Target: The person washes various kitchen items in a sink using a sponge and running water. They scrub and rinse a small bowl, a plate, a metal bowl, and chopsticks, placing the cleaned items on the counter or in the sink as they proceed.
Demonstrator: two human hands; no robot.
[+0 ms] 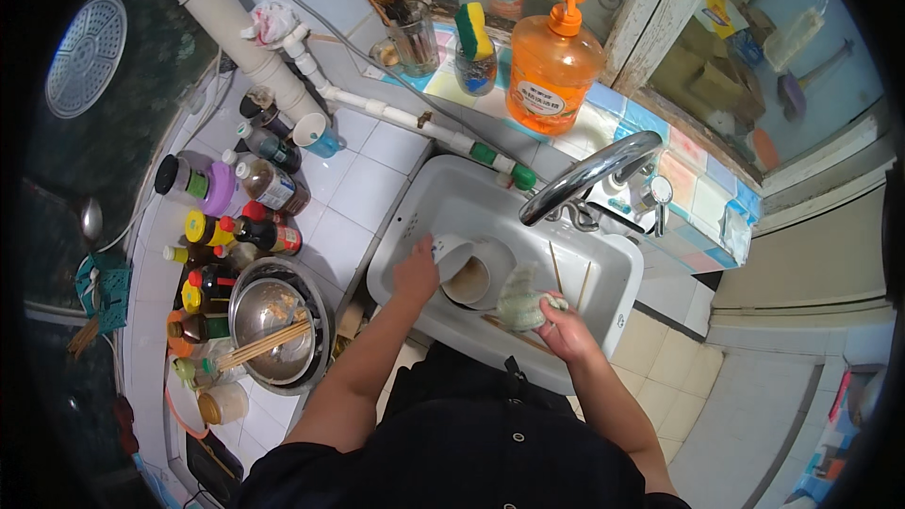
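Over the left side of the grey sink point(617, 273), my left hand point(417, 273) is closed on the rim of a white bowl point(454, 253), which is tilted. Below it in the sink sits another white bowl point(468, 281) with brownish residue inside, next to a pale round dish point(498, 269) that is partly hidden. My right hand point(566, 328) grips a bunched, pale green dishcloth point(520, 307), whose upper end is smeared by motion. Loose chopsticks point(584, 285) lie in the sink's right part.
A chrome faucet point(589, 170) arches over the sink. An orange soap bottle point(554, 66) and a glass with a sponge point(475, 47) stand on the tiled ledge. On the left counter are several sauce bottles point(269, 184) and a metal bowl point(273, 330) with chopsticks across it.
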